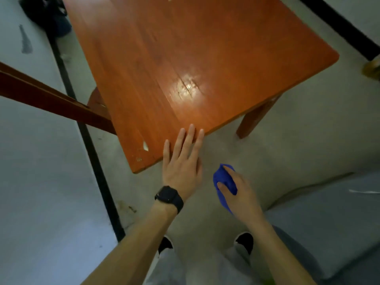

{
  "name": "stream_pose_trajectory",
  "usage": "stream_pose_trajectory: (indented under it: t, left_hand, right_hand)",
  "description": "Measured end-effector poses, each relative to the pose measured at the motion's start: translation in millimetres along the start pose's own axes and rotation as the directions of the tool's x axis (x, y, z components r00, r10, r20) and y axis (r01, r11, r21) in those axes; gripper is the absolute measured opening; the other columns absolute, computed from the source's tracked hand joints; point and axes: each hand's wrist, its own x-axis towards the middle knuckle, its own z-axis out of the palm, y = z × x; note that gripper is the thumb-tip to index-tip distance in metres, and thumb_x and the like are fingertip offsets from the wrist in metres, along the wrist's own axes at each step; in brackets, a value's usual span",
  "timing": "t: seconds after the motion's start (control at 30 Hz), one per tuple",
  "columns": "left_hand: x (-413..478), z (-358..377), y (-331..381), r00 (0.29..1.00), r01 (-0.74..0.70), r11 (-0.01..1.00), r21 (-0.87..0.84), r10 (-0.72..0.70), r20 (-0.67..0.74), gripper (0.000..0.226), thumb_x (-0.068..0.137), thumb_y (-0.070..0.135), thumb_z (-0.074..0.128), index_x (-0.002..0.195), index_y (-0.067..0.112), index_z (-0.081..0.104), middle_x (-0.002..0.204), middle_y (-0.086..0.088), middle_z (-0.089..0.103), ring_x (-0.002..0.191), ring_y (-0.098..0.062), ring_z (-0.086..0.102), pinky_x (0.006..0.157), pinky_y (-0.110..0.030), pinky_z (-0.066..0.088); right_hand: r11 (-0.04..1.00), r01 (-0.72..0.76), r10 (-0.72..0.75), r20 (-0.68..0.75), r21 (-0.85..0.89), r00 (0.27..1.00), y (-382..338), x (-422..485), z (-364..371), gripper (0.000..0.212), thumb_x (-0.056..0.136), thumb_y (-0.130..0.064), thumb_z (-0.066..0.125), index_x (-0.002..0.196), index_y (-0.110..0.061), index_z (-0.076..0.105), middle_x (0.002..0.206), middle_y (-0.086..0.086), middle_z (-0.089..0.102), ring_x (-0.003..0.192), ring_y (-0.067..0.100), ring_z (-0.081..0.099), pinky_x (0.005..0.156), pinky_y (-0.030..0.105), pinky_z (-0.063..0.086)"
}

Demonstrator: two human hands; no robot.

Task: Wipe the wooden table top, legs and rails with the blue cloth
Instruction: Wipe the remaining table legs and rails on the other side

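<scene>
Counter: an orange-brown wooden counter top [185, 48] with rounded corners, seen from above at a slant; one square wooden leg [255, 118] of the same colour shows under its right side.
Room: a grey concrete floor [277, 151] lies under and around the counter. A black strip [96, 167] runs along the floor on the left, with a pale surface beyond it.
Finish: the top is smooth and glossy, with straight grain lines and a bright patch of glare [188, 86] over fine scratches.
Damage: a pale chip [145, 146] breaks the varnish near the front left corner.
Beside it: dark red-brown wooden bars [51, 95] reach in from the left and meet the counter's left edge.
Cloth: the deep blue cloth [222, 179] is bunched into a soft wad, off the counter, over the floor just in front of its near edge.
Right grip [238, 192]: curled round the cloth, thumb and forefinger lying across it.
Left grip [181, 167]: flat with straight fingers, holding nothing; its fingertips lie over the top's near edge.
Wrist: a black watch [169, 197] on the left arm.
</scene>
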Motion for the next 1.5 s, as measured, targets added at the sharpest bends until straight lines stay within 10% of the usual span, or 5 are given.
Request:
stream_pose_trajectory:
  t: [0.27, 0.5, 0.87, 1.1, 1.5]
  left_hand:
    - [-124.9, 154.7, -91.8, 0.861, 0.204, 0.973, -0.112, -0.124, 0.493, 0.077, 0.096, 0.034, 0.045, 0.155, 0.036, -0.003, 0.162, 0.011, -0.015, 0.151, -0.015, -0.006, 0.122, -0.048, 0.005]
    - [-74.3, 231.5, -157.7, 0.937, 0.345, 0.79, -0.506, -0.322, 0.134, 0.071, 0.1, 0.052, 0.041, 0.156, 0.034, 0.001, 0.163, 0.002, 0.017, 0.146, -0.016, 0.025, 0.117, -0.038, 0.03]
    - [-12.7, 292.3, -179.5, 0.916, -0.163, 0.339, -0.927, -0.297, -0.269, 0.043, 0.105, 0.034, 0.038, 0.148, 0.039, 0.035, 0.139, 0.023, 0.052, 0.13, -0.005, 0.05, 0.108, -0.038, 0.045]
    - [-15.5, 308.0, -189.7, 0.9, -0.262, 0.31, -0.914, -0.263, -0.347, 0.049, 0.104, 0.014, 0.044, 0.142, 0.046, 0.039, 0.126, 0.034, 0.058, 0.124, 0.006, 0.051, 0.099, -0.022, 0.046]
    - [-0.1, 262.5, -202.2, 0.922, -0.246, 0.183, -0.952, -0.26, -0.288, 0.04, 0.09, 0.05, 0.043, 0.128, 0.048, 0.054, 0.12, 0.017, 0.067, 0.113, -0.004, 0.061, 0.105, -0.039, 0.041]
  right_hand:
    - [0.999, 0.023, -0.027, -0.086, -0.046, 0.996, 65.6, 16.4, 103.1, 0.056, 0.095, -0.042, 0.058, 0.147, -0.035, 0.038, 0.139, -0.002, 0.046, 0.118, 0.014, 0.05, 0.09, 0.02, 0.033]
    - [0.957, 0.284, -0.289, -0.148, -0.051, 0.946, 87.2, 89.9, 201.1, 0.057, 0.096, -0.051, 0.049, 0.149, -0.043, 0.029, 0.134, -0.01, 0.046, 0.11, 0.011, 0.055, 0.087, 0.022, 0.043]
    - [0.36, 0.813, -0.851, -0.519, -0.457, 0.084, 31.5, 190.5, 256.3, 0.049, 0.095, -0.032, 0.06, 0.138, -0.015, 0.043, 0.148, 0.014, 0.036, 0.117, 0.028, 0.05, 0.103, 0.025, 0.034]
    - [0.359, 0.769, -0.926, -0.102, -0.529, 0.362, 181.0, 225.6, 309.9, 0.062, 0.094, -0.032, 0.047, 0.149, -0.04, 0.02, 0.155, -0.004, 0.021, 0.126, 0.024, 0.041, 0.083, 0.046, 0.057]
    - [0.267, 0.702, -0.895, -0.441, -0.66, -0.074, 18.2, 196.0, 237.3, 0.053, 0.095, -0.033, 0.053, 0.144, -0.017, 0.039, 0.15, 0.008, 0.037, 0.124, 0.032, 0.044, 0.109, 0.026, 0.028]
